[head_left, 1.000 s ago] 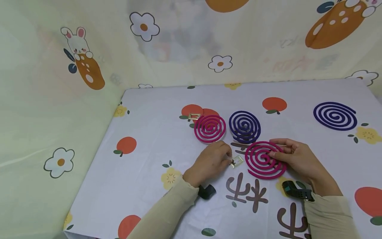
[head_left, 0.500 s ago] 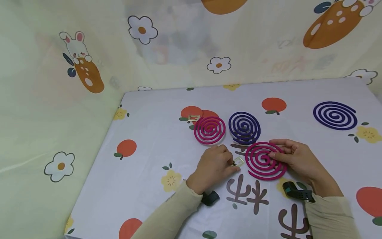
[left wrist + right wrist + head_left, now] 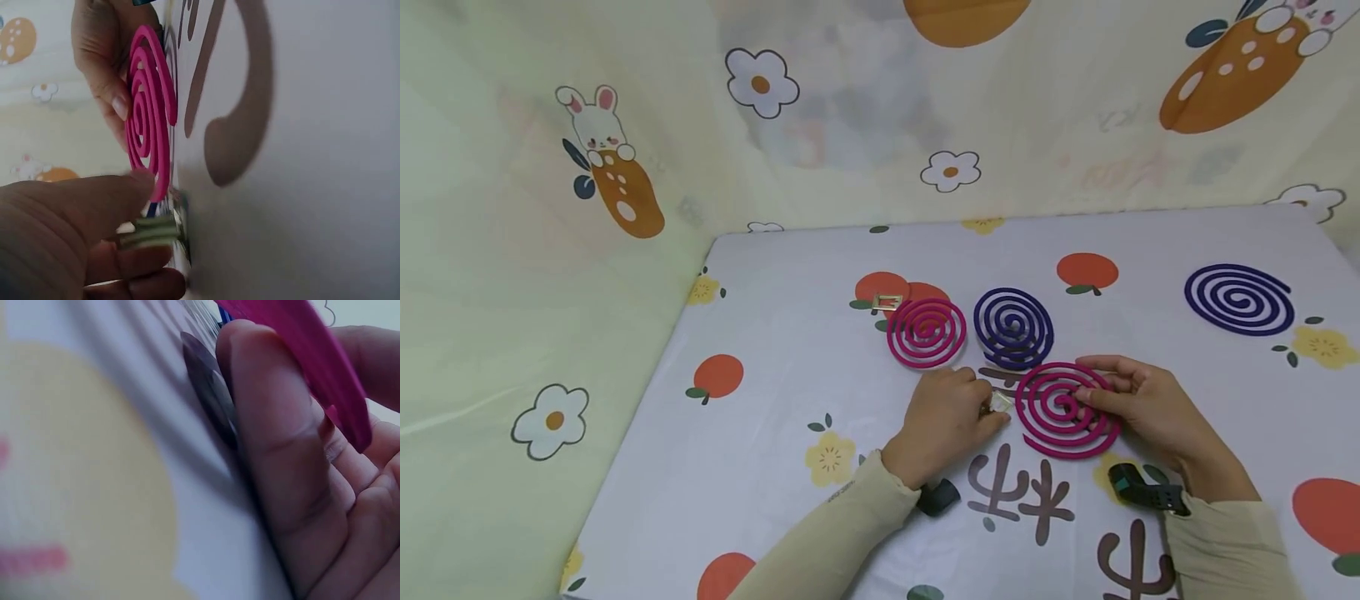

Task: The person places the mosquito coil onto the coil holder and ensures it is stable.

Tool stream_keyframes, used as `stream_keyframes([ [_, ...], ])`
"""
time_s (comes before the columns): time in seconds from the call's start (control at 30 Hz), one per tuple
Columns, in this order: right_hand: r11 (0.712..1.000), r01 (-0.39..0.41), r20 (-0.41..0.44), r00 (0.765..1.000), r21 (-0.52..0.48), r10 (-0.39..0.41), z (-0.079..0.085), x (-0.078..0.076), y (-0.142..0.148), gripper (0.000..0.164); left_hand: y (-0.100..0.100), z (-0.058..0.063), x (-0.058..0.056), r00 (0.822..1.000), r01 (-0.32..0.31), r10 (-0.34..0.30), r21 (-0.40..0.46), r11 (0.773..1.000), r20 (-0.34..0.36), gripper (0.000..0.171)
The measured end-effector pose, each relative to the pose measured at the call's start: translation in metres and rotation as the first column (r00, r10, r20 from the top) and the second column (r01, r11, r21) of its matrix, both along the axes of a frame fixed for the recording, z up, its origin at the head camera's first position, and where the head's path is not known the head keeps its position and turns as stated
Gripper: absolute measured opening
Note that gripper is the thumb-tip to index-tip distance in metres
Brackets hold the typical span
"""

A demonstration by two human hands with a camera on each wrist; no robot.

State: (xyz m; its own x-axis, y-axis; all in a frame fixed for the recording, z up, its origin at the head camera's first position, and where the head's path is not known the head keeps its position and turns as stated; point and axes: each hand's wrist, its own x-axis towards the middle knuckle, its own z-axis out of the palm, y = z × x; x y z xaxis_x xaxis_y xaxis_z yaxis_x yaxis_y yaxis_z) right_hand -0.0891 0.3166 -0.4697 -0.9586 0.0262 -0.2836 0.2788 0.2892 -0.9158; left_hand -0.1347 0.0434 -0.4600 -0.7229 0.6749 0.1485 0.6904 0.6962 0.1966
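Observation:
My right hand [image 3: 1153, 408] pinches a pink mosquito coil [image 3: 1063, 403] between thumb and fingers, tilted close over the table. Just left of it, my left hand [image 3: 942, 425] pinches a small gold-coloured metal coil stand [image 3: 1001, 402] whose end reaches toward the coil's rim. In the left wrist view the stand [image 3: 153, 231] lies between thumb and fingers, mostly hidden by them, beside the pink coil's lower edge. Behind the hands a second pink coil [image 3: 927, 327] and a dark blue coil [image 3: 1013, 325] lie on the table.
Another metal stand [image 3: 877, 303] sits at the back-left rim of the second pink coil. A second blue coil [image 3: 1240, 298] lies far right. The tablecloth [image 3: 775, 333] has printed fruit and flowers, and a patterned curtain [image 3: 850, 133] rises behind the table.
My left hand has moved a little right with the metal stand, nearer the held pink coil. Less of the stand's frame shows beyond the fingers. The right hand stays nearly still.

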Motion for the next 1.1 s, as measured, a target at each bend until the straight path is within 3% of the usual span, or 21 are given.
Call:
stream_keyframes([
  [0.23, 0.999, 0.005, -0.016, 1.0, -0.037, -0.006, 0.0, 0.001, 0.0, 0.061, 0.005, 0.002, -0.001, 0.998, 0.047, -0.048, -0.033, 0.998, -0.034, 0.016],
  [0.43, 0.998, 0.021, -0.014, 1.0, -0.053, -0.022, 0.0, 0.002, 0.002, 0.059, 0.004, 0.002, -0.003, 0.987, 0.151, -0.15, 0.019, 0.988, -0.051, 0.008],
  [0.63, 0.997, 0.024, -0.013, 1.0, -0.079, -0.025, 0.0, 0.002, 0.002, 0.056, 0.004, 0.0, -0.006, 0.974, 0.22, -0.224, 0.085, 0.972, 0.036, 0.008],
  [0.77, 0.996, 0.028, -0.01, 1.0, -0.085, -0.029, -0.001, 0.002, 0.0, 0.056, 0.003, -0.002, -0.008, 0.954, 0.265, -0.28, 0.131, 0.955, 0.112, 0.011],
  [0.83, 0.996, 0.031, -0.005, 0.999, -0.089, -0.032, -0.001, 0.002, 0.0, 0.054, 0.0, 0.0, -0.008, 0.947, 0.26, -0.28, 0.136, 0.956, 0.157, 0.016],
  [0.9, 0.996, 0.029, -0.005, 1.0, -0.081, -0.029, -0.001, 0.002, 0.0, 0.054, -0.004, 0.002, -0.009, 0.954, 0.231, -0.248, 0.114, 0.966, 0.17, 0.021],
  [1.03, 0.998, 0.025, -0.013, 1.0, -0.063, -0.026, -0.001, 0.001, 0.001, 0.055, -0.015, 0.006, -0.009, 0.982, 0.153, -0.155, 0.023, 0.988, 0.107, 0.024],
  [1.1, 0.998, 0.026, -0.017, 0.999, -0.055, -0.027, -0.001, 0.002, 0.002, 0.056, -0.019, 0.006, -0.008, 0.988, 0.141, -0.14, -0.013, 0.99, 0.072, 0.023],
])
